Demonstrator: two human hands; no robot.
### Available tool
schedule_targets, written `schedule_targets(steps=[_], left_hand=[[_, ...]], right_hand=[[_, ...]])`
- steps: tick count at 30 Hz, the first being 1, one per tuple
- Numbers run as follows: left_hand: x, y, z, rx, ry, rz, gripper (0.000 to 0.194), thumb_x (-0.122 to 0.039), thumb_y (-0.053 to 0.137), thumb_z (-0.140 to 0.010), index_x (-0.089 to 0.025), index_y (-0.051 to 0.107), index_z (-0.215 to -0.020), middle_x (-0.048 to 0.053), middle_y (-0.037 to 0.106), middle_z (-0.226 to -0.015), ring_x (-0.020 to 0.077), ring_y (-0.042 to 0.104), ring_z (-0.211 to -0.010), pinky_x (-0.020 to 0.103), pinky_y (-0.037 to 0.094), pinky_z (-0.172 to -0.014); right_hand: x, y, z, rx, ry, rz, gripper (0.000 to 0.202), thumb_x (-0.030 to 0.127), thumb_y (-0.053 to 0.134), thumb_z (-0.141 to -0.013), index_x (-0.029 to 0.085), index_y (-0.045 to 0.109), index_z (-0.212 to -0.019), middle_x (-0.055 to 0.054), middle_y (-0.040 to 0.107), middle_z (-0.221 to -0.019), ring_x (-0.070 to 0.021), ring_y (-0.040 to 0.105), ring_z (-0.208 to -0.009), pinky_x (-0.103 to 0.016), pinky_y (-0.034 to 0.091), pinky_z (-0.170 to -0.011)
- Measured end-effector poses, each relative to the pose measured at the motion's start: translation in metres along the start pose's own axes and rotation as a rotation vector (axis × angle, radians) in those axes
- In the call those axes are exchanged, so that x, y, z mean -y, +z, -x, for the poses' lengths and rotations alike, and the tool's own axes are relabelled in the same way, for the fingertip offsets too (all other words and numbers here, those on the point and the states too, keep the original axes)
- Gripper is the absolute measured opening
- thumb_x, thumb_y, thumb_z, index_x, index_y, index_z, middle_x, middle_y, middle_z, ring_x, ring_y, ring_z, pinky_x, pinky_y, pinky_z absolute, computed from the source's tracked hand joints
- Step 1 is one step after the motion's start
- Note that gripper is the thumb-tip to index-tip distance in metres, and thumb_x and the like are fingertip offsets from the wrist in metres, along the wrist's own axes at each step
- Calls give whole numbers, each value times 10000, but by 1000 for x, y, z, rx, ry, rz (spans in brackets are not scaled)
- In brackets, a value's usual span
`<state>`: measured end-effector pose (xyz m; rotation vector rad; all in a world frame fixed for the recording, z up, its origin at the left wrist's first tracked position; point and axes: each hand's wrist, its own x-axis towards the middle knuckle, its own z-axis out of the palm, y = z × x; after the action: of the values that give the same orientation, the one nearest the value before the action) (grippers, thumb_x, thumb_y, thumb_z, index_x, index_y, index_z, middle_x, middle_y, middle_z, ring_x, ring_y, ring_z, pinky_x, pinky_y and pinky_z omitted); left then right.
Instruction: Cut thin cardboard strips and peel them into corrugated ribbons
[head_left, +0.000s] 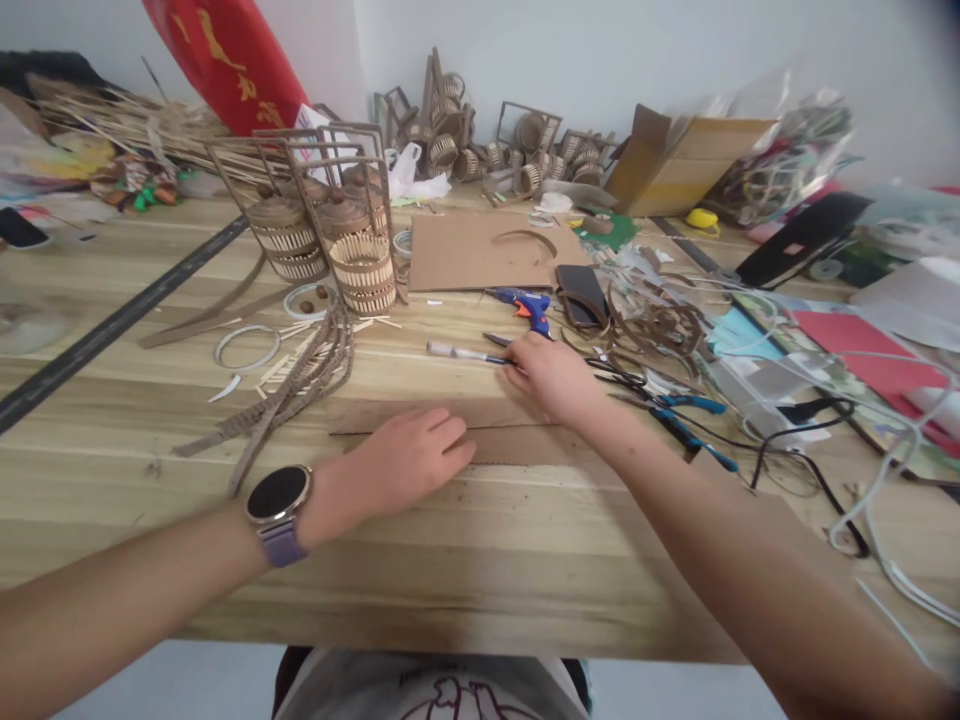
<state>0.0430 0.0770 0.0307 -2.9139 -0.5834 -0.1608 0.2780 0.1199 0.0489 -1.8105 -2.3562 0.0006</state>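
Two brown cardboard strips lie across the wooden table in front of me. My left hand, below a wrist with a watch, rests on their left part with its fingers lying flat. Farther to the right, my right hand has its fingertips pressed together at the dark end of a slim pen-like tool, whose pale end points left. Just beyond that hand are a blue glue gun and a dark phone.
Small slatted baskets in brown frames stand at the back left, with curled strips before them. A cardboard sheet lies behind. Blue-handled pliers, cables and an open box are on the right.
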Motion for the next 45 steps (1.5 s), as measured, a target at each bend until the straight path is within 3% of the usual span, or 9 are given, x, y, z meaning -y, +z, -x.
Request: schedule_targets(steps=[4,6,8,10,12,16,22,45], left_hand=[[-9,9,-7,33,-41,68,138,-201,555,-950,-132,652,-1021,103,625,-994,239,568,-908,366,526,-761],[-11,13,-9,25,-95,77,113,-200,570,-941,-142,655,-986,120,622,-1031,248,570,-944,386,531,-797],[-13,17,-8,-6,-147,74,98,-191,586,-928,-152,660,-979,151,612,-1123,267,567,-1018,409,531,-838],[-16,20,-7,-48,-182,74,116,-186,605,-914,-157,667,-1007,184,587,-1228,296,552,-1107,438,529,-882],[-17,22,-5,-89,-194,85,143,-184,627,-899,-158,675,-1031,204,575,-1276,318,545,-1155,460,530,-908],[-17,22,-2,-118,-191,118,181,-175,662,-875,-161,690,-1053,212,597,-1274,330,568,-1164,472,548,-905],[-15,23,1,-136,-164,123,304,-81,682,-817,-165,686,-1109,212,601,-1291,330,588,-1169,475,556,-913],[-15,26,4,-125,-161,161,331,-56,603,-843,-166,669,-1148,206,592,-1308,337,570,-1190,485,554,-902]], right_hand=[[-10,-10,53,-152,188,-168,170,276,428,-914,184,571,-934,-24,620,-699,-174,568,-603,-277,399,-568],[-7,-8,84,-344,362,-631,141,348,514,-862,213,546,-840,11,585,-633,-162,550,-555,-275,405,-543],[3,-1,113,-434,500,-883,169,379,606,-804,222,548,-782,28,577,-593,-160,561,-563,-277,427,-565],[18,6,132,-461,627,-944,173,365,646,-787,218,565,-748,20,597,-596,-158,569,-576,-276,432,-571],[32,14,142,-502,656,-933,190,362,677,-768,215,575,-704,-2,629,-633,-166,591,-615,-281,445,-584],[48,24,142,-575,606,-885,158,330,691,-749,218,598,-689,-26,668,-707,-199,645,-735,-312,490,-670],[52,27,136,-544,583,-806,138,300,650,-789,218,595,-693,-7,647,-673,-159,604,-638,-272,464,-590],[58,25,133,-518,608,-759,154,306,636,-794,227,565,-681,3,605,-636,-156,551,-610,-273,431,-563]])
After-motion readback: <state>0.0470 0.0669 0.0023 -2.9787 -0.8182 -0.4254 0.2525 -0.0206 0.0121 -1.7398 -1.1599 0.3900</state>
